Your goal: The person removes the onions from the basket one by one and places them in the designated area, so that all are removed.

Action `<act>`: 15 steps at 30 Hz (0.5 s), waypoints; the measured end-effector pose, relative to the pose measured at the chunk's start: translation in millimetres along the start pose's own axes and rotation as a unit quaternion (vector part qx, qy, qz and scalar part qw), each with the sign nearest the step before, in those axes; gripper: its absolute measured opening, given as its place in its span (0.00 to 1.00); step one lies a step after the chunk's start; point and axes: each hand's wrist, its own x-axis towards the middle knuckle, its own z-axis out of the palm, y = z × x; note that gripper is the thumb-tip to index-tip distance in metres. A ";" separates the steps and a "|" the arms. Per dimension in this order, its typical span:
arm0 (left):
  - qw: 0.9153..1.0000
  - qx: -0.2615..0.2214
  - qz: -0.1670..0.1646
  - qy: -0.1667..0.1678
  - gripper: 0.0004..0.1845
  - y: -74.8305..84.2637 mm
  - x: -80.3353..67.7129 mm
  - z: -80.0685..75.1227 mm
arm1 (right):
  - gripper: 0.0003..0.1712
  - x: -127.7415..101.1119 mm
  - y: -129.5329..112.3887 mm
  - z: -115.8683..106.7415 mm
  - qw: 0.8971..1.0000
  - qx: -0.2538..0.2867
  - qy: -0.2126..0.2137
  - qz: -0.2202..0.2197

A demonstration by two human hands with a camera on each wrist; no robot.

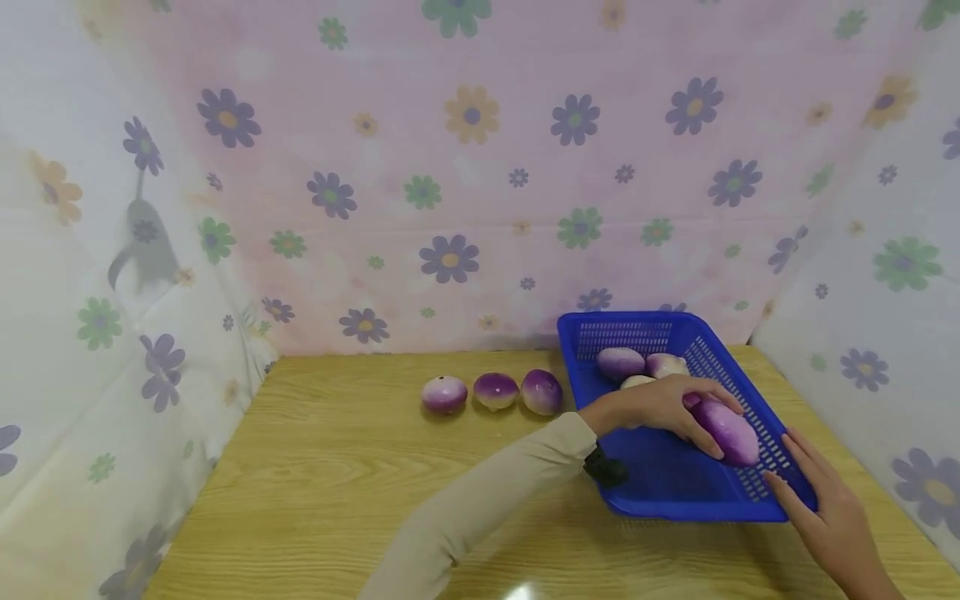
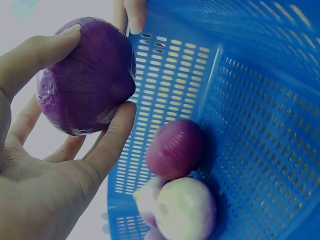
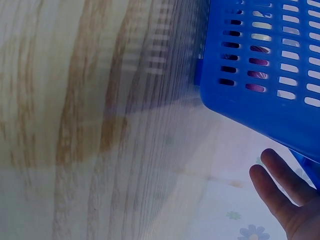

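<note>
While it sits over the near right part of the blue basket (image 1: pixel 678 483), the purple onion (image 1: pixel 726 430) is wrapped by the left hand (image 1: pixel 660 406), thumb on one side and fingers curled round the other, as the left wrist view shows (image 2: pixel 85 75). From the head view the onion's long axis runs from the hand down toward the basket's right wall, and whether it rests on the basket floor or hangs just above it I cannot tell. The left hand is plainly the nearer one, since it holds the onion; the right hand (image 1: pixel 828 508) lies outside, its straight, relaxed fingers against the basket's near right corner and holding nothing. Farther back in the basket lie more onions (image 1: pixel 621 362), close together near the far wall. Left of the basket, three onions (image 1: pixel 495 392) stand in a row on the wooden counter (image 1: pixel 337 467), well apart from both hands. Flowered cloth (image 1: pixel 465 183) hangs behind and to the sides.
</note>
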 end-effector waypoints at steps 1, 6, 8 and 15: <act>1.000 0.006 0.008 -0.002 0.30 0.8 -2.6 -0.9 | 0.34 -0.7 0.1 -0.1 1.000 -0.001 -0.002 0.004; 0.999 -0.002 0.045 -0.012 0.30 2.1 -17.8 -8.6 | 0.34 -0.9 -1.0 0.4 1.000 -0.003 -0.009 0.012; 0.998 -0.013 0.056 -0.016 0.31 1.8 -24.5 -11.9 | 0.34 -0.5 -0.6 1.0 1.000 -0.003 -0.006 0.010; 0.996 0.003 0.090 0.001 0.31 1.2 -41.4 -20.4 | 0.34 0.4 -0.4 -1.3 1.000 0.001 0.002 0.002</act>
